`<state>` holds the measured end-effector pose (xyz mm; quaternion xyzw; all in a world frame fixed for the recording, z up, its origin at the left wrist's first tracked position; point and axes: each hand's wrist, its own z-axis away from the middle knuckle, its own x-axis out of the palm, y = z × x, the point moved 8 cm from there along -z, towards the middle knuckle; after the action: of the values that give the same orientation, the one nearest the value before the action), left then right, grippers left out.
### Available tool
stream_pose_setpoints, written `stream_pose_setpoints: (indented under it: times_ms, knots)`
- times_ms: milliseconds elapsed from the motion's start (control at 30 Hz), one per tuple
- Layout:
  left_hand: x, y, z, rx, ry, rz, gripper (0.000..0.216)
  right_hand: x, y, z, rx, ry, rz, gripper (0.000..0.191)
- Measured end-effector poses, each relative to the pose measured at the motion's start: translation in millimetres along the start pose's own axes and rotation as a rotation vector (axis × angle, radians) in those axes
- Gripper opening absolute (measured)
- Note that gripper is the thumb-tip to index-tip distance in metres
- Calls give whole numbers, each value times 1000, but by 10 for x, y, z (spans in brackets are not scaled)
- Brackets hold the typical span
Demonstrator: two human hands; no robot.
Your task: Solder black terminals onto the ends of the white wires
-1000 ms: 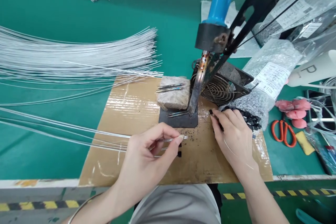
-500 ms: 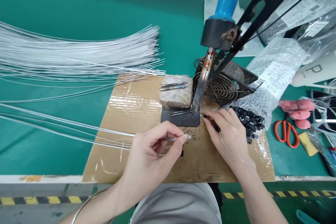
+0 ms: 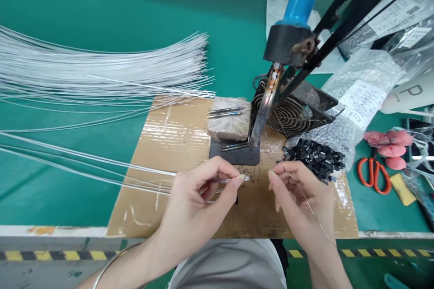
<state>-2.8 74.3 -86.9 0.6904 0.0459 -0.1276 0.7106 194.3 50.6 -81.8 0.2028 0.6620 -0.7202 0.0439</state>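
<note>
The left hand [image 3: 200,198], left of the lower centre of the frame, has its thumb and forefinger pinched on thin pale wires [image 3: 135,165]. These run in from the left edge across the cardboard sheet [image 3: 162,144], and their clear-looking tips poke out just past the fingertips. A small black piece [image 3: 236,200] shows just below that pinch.

The right hand [image 3: 305,203], right of the lower centre, is apart from the left, its fingers curled toward the thumb; I cannot tell whether the tips close on anything. Just above it lies a pile of small black pieces [image 3: 315,158], at the mouth of a bubble-wrap bag [image 3: 359,72].

Near the centre, 2 slim metal rods [image 3: 225,112] rest on a pale block [image 3: 233,128] on a dark plate [image 3: 244,157]. A blue-handled iron [image 3: 301,0] slants down beside the block, with a fan [image 3: 288,117] behind it. A thick wire bundle [image 3: 101,70] spreads across the upper left. Orange-handled scissors [image 3: 377,180] and a yellow sponge [image 3: 403,188] lie at right.
</note>
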Motion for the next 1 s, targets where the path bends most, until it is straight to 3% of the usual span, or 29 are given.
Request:
stream_pose_setpoints:
  times_ms: [100, 200, 500, 667, 833, 1000]
  knots:
    - [4, 10, 1, -3, -11, 10, 17, 125, 63, 83, 187, -27, -280, 4]
    - [0, 20, 9, 0, -12, 19, 17, 217, 92, 125, 269, -43, -420, 4]
    - [0, 35, 8, 2, -11, 31, 17, 298, 149, 154, 275, -74, -484, 6]
    - [-5, 21, 26, -4, -7, 26, 16, 313, 116, 145, 185, -96, -511, 9]
    - [2, 13, 21, -7, -6, 35, 16, 312, 175, 160, 271, -56, -502, 6]
    - [-3, 29, 14, 5, -4, 38, 16, 327, 135, 153, 241, -63, -528, 6]
